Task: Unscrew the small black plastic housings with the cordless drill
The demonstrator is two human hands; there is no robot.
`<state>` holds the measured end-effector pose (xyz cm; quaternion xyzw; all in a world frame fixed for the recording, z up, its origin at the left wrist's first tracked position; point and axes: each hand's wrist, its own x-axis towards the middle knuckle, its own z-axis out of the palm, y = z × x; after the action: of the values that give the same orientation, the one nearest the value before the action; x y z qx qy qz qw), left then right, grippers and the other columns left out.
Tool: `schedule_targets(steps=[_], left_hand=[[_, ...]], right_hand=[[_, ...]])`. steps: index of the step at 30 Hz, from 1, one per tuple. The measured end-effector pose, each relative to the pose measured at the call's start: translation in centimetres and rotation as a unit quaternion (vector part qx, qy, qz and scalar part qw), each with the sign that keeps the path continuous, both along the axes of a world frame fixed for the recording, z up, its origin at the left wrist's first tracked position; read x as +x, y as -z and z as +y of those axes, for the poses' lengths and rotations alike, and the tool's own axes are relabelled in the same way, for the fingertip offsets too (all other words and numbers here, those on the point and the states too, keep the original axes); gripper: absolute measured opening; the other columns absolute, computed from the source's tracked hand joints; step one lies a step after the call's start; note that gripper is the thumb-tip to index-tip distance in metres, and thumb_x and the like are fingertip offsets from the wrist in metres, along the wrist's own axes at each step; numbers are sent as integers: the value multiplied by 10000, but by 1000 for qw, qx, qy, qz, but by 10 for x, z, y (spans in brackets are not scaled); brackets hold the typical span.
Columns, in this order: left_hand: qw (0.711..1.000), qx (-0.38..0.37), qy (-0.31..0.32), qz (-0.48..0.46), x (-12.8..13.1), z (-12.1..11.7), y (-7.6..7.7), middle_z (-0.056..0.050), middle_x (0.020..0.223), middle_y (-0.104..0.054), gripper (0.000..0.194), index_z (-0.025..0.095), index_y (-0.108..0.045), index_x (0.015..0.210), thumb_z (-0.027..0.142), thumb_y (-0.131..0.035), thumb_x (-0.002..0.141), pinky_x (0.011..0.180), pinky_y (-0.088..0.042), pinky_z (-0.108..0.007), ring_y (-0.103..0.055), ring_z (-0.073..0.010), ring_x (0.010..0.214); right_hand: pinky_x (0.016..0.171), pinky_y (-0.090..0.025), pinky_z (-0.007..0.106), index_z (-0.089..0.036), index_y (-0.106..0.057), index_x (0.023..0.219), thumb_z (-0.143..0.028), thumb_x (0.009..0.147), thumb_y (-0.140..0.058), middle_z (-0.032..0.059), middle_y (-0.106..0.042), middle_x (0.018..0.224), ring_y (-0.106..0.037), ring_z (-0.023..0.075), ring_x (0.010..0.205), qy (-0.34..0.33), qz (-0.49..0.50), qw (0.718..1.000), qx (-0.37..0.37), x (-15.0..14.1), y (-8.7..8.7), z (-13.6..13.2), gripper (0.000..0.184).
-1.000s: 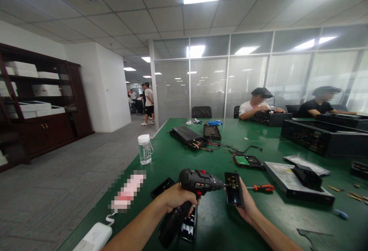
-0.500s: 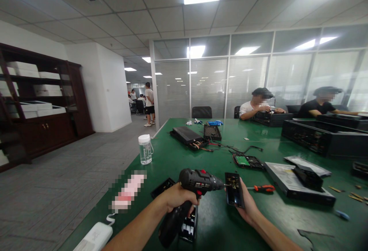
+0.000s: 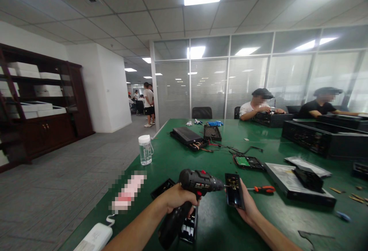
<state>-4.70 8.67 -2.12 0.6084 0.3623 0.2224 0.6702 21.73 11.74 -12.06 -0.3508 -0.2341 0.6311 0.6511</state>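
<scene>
My left hand [image 3: 179, 198] is wrapped round the grip of a black and red cordless drill [image 3: 198, 180]. The drill points right, and its thin bit meets or nearly meets the face of a black rectangular electronic part [image 3: 234, 195] with gold-coloured pieces inside; actual contact is too small to tell. That part stands tilted up in my right hand [image 3: 246, 202], whose fingers are mostly hidden behind it. Under the drill lies another black part with shiny insides [image 3: 189, 226]. A black open casing [image 3: 163, 188] rests just behind my left wrist.
An orange-and-black screwdriver [image 3: 264, 189] lies right of my right hand. Beyond are a green circuit board in a black frame [image 3: 247, 162], a metal-topped drive [image 3: 299, 186] and a black box with wires [image 3: 188, 138]. A water bottle [image 3: 145, 151] stands at the left edge. Two people work across the table.
My hands, the drill and the black part hold nearly the same position. In the far background, a second person now shows beside the standing one.
</scene>
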Motion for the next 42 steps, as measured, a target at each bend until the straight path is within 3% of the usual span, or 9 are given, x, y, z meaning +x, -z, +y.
schedule_targets(steps=[42], left_hand=[[1000,9,-3,-2,1,-2,-3,-2,477,-516,176,97,-597,679,180,-532,538,421,-377,-232,-462,-106,403]], right_hand=[[617,-491,318,-157,-597,861,-481,685,-585,47,-651,729,-618,228,763,7,-8,1000,1,0,-1,0,369]])
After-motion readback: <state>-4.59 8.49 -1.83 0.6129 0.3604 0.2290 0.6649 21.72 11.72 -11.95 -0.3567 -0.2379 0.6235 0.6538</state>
